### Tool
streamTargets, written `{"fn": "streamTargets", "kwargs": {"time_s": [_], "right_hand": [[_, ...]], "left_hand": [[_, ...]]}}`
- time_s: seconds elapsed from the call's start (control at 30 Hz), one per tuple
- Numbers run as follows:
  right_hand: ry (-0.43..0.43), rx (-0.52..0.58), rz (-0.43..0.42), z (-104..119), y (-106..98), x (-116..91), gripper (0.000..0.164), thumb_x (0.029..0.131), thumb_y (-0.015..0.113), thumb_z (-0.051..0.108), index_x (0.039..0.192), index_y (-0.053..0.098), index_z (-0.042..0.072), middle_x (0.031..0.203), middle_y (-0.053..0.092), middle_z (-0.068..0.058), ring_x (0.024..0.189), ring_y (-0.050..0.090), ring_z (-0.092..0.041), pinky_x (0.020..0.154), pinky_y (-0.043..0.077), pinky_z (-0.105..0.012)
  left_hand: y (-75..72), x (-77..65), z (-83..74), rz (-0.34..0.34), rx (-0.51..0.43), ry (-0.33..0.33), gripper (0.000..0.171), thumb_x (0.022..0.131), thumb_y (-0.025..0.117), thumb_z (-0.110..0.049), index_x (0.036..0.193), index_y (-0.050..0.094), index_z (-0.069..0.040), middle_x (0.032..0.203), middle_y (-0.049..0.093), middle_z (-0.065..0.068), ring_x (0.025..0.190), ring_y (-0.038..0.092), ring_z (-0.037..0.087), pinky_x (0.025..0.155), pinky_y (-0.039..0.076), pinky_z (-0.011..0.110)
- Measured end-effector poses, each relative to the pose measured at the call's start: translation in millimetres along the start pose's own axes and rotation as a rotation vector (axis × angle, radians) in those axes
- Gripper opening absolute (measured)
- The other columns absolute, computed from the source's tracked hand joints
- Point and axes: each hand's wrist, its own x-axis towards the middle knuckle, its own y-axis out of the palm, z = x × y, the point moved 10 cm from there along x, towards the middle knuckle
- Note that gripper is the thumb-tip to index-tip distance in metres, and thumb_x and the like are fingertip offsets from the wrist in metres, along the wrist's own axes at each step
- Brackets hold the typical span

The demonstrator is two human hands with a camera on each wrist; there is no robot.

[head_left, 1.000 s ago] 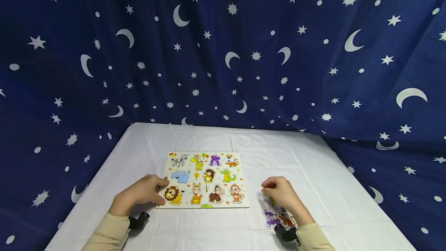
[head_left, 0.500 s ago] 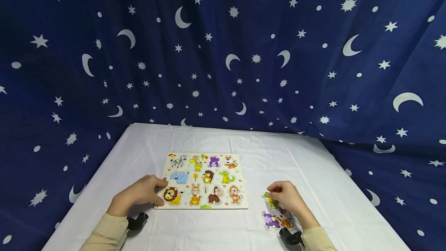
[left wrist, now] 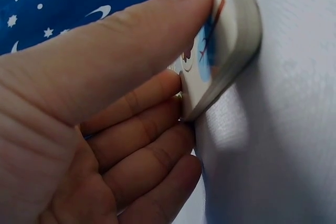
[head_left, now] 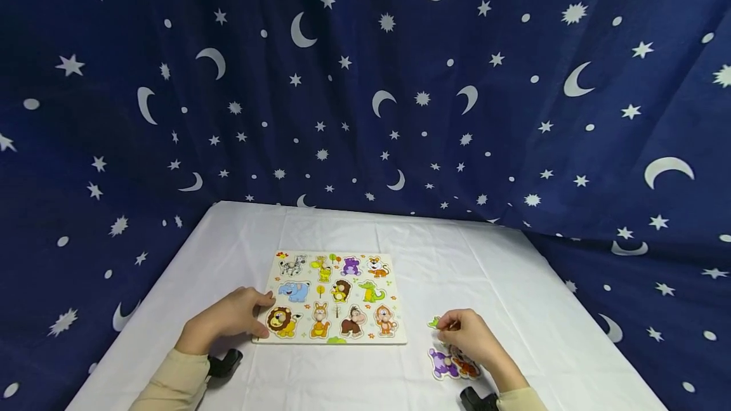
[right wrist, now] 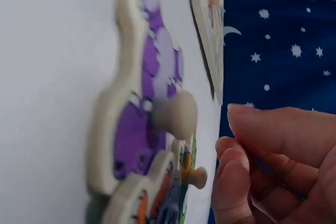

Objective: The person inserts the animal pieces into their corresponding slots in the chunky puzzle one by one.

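A wooden knob puzzle board (head_left: 358, 317) with animal pictures lies on the white table. My left hand (head_left: 233, 313) rests at its near left corner. In the left wrist view, the thumb (left wrist: 136, 40) lies over the board's face, while the other fingers touch its edge. My right hand (head_left: 465, 335) hovers above the loose pieces, thumb and fingertips close together with nothing between them in the right wrist view. Beneath it, a green crocodile piece (head_left: 434, 322) is mostly hidden. A purple hippo piece (head_left: 441, 363) with a round knob lies nearer, overlapped by an orange tiger-like piece (head_left: 467, 370).
White cloth (head_left: 457, 252) covers the table, and a dark blue curtain (head_left: 342, 94) with moons and stars hangs behind it. Black wrist cameras (head_left: 225, 363) are strapped to both wrists.
My right hand has moved slightly right and toward me over the loose pieces, uncovering part of the crocodile piece and then covering most of it. The left hand has stayed at the board.
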Motion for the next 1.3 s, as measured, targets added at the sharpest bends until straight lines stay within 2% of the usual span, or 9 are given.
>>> {"fn": "streamTargets", "kwargs": {"time_s": [0.27, 0.5, 0.77, 1.3], "right_hand": [[-0.011, -0.051, 0.015, 3, 6, -15, 0.009, 0.071, 0.069, 0.009, 0.076, 0.063, 0.006, 0.064, 0.057, 0.0, 0.054, 0.049, -0.008, 0.046, 0.043, -0.022], [0.052, -0.044, -0.006, -2, 5, -32, 0.009, 0.07, 0.069, 0.008, 0.072, 0.06, 0.006, 0.058, 0.056, 0.0, 0.04, 0.045, -0.008, 0.034, 0.039, -0.019], [0.035, -0.162, -0.049, 6, 4, -39, 0.011, 0.066, 0.072, 0.008, 0.068, 0.062, 0.009, 0.06, 0.057, 0.003, 0.051, 0.049, -0.007, 0.043, 0.041, -0.02], [0.026, -0.257, -0.115, 13, 10, -40, 0.015, 0.065, 0.072, 0.005, 0.058, 0.06, 0.013, 0.054, 0.054, 0.007, 0.049, 0.046, -0.005, 0.043, 0.038, -0.017]], "left_hand": [[1.4, 3.1, 2.8, 0.003, -0.009, -0.023, 0.062, 0.053, 0.082, -0.024, 0.109, 0.063, -0.005, 0.125, 0.053, 0.011, 0.121, 0.041, 0.034, 0.101, 0.03, 0.048], [-0.7, 2.2, 1.6, -0.003, 0.016, 0.0, 0.061, 0.054, 0.081, -0.026, 0.109, 0.064, -0.005, 0.123, 0.055, 0.01, 0.116, 0.046, 0.034, 0.098, 0.034, 0.047], [0.4, 2.8, 2.3, 0.009, -0.001, 0.006, 0.062, 0.055, 0.081, -0.025, 0.109, 0.063, -0.004, 0.123, 0.054, 0.012, 0.118, 0.045, 0.034, 0.099, 0.034, 0.047], [3.1, 5.3, 4.4, 0.018, -0.046, 0.005, 0.064, 0.055, 0.081, -0.024, 0.111, 0.061, -0.001, 0.125, 0.052, 0.014, 0.119, 0.045, 0.029, 0.099, 0.035, 0.043]]}}
